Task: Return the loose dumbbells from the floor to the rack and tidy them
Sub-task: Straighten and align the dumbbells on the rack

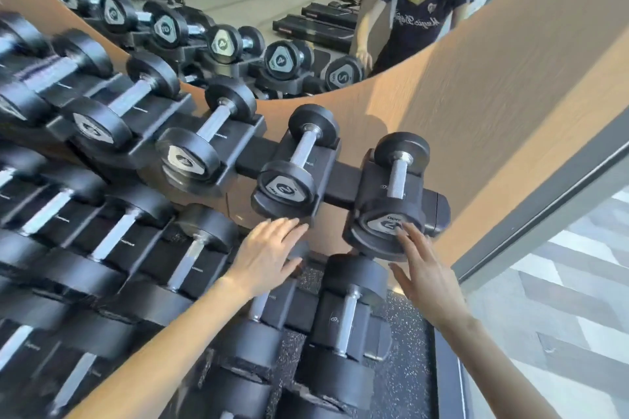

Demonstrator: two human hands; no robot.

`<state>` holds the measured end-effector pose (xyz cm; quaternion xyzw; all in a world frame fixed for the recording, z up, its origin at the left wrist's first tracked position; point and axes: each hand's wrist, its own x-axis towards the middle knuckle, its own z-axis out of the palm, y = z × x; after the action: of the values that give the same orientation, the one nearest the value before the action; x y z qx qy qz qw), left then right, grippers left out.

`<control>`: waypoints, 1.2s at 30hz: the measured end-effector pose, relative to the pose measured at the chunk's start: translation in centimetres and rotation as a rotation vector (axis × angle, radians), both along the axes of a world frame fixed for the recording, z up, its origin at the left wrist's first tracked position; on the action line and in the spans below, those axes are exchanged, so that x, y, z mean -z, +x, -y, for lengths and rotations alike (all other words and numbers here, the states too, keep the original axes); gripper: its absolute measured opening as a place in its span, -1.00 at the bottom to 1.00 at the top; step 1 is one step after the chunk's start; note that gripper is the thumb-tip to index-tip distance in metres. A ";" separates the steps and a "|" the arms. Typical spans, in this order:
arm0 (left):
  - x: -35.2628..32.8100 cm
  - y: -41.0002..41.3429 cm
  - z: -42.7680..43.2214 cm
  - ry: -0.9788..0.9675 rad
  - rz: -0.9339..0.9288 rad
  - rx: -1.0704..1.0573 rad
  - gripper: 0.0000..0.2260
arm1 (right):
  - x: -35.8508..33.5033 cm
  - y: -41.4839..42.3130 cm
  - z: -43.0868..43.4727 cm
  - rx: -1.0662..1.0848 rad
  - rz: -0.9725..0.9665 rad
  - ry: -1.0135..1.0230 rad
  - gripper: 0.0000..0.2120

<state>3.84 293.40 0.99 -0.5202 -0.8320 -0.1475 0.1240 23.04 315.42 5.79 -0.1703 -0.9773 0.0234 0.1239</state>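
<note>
A tiered black dumbbell rack (pixel 343 177) runs from the left to the middle, and black dumbbells with steel handles lie in its cradles. The two rightmost on the top row are marked 2: one (pixel 296 163) in the second cradle from the end, one (pixel 394 187) in the end cradle. My right hand (pixel 425 269) has straight fingers, and their tips touch the front end plate of the end dumbbell. My left hand (pixel 269 255) is flat and spread just below the front of the other 2 dumbbell; contact is unclear. Neither hand holds anything.
A lower-tier dumbbell (pixel 347 320) lies in its cradle below my hands, over speckled rubber floor (pixel 405 360). A curved wooden wall (pixel 476 119) with a mirror (pixel 238 3) stands behind the rack. A glass wall with a grey frame (pixel 544 201) is on the right.
</note>
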 end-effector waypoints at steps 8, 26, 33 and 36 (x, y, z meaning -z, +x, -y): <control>-2.1 -1.4 9.7 -0.109 -0.022 -0.042 -0.43 | -0.3 2.7 11.7 0.194 -0.004 0.126 -0.41; -3.3 6.6 15.6 -0.116 -0.088 -0.063 -0.47 | 0.2 10.4 16.8 -0.013 -0.032 0.099 -0.49; -2.8 1.3 14.9 -0.117 -0.081 -0.051 -0.51 | -1.5 4.0 15.5 -0.065 -0.024 0.152 -0.51; -2.5 -2.3 12.8 -0.118 -0.051 -0.026 -0.45 | -2.3 -0.2 14.4 -0.037 -0.022 0.124 -0.55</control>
<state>1.57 280.57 3.54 -0.5191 -0.8427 -0.0833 0.1162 22.80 301.04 8.08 -0.1439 -0.9784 -0.0330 0.1446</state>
